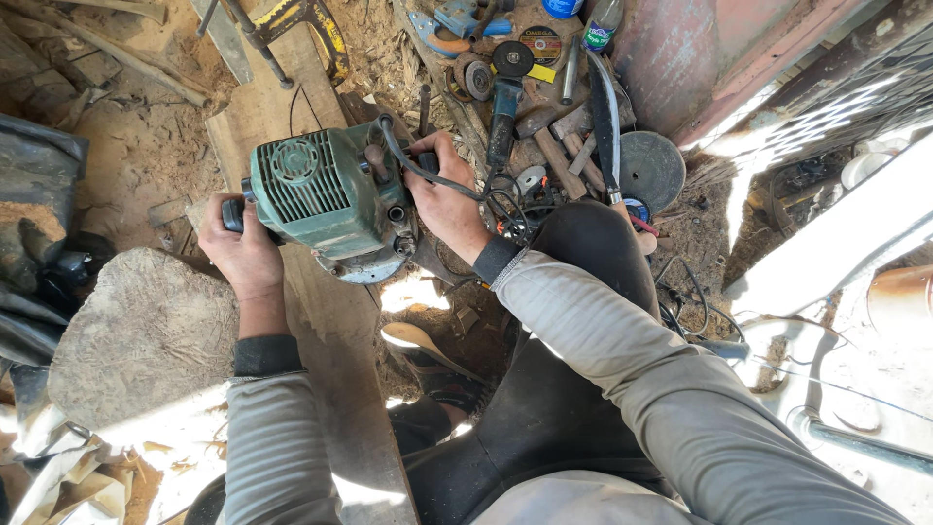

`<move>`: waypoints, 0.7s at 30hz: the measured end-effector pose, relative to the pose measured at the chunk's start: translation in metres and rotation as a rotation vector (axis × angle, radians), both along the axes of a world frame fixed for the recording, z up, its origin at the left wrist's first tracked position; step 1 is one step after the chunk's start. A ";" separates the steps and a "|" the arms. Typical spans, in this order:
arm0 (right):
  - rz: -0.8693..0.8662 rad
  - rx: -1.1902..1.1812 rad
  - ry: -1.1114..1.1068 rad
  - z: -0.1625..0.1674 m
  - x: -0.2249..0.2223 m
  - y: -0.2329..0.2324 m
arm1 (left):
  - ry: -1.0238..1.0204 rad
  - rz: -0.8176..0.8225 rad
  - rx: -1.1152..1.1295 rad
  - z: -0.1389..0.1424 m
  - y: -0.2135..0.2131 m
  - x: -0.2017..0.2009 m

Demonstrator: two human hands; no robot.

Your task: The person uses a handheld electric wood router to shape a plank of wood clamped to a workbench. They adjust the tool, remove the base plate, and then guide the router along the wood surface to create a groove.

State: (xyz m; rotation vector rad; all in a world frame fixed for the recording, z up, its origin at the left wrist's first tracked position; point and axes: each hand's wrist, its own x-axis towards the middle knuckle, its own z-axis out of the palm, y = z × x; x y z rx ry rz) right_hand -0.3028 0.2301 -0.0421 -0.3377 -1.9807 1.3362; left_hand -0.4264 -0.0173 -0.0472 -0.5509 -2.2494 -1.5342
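Sawdust everywhere in this head view, so here's the layout. A boxy green power tool with a round vented motor cover [326,194] sits on a long pale wooden plank [321,321] that runs from the top of the frame down toward the person, and the tool is roughly mid-plank, spanning its full width. The left hand [243,255] is closed around the black side handle sticking off the tool's left edge, and the right hand [442,199] is wrapped around the grip on the tool's right side, fingers curled tight, with a black power cord [413,165] looping over the knuckles. Both arms are in grey sleeves with dark cuffs. Just off the plank's left edge there's a big rounded chunk of weathered wood [146,331], close by the left wrist. Beyond the right hand, up near the top of the frame, a heap of gear lies on the dirt: a dark angle grinder [505,102], a few round grinding discs [651,170], a wooden-handled hammer [554,146] and a long curved metal blade [603,117], all jumbled together and touching. A yellow and black metal clamp [311,24] rests across the plank's far end. The person's dark trouser knee [593,253] sits right of the plank, a tan sandal [418,340] beside its right edge.
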 end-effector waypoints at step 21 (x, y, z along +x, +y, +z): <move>0.004 0.030 0.025 0.005 -0.006 -0.020 | 0.003 0.018 -0.001 -0.002 -0.016 -0.013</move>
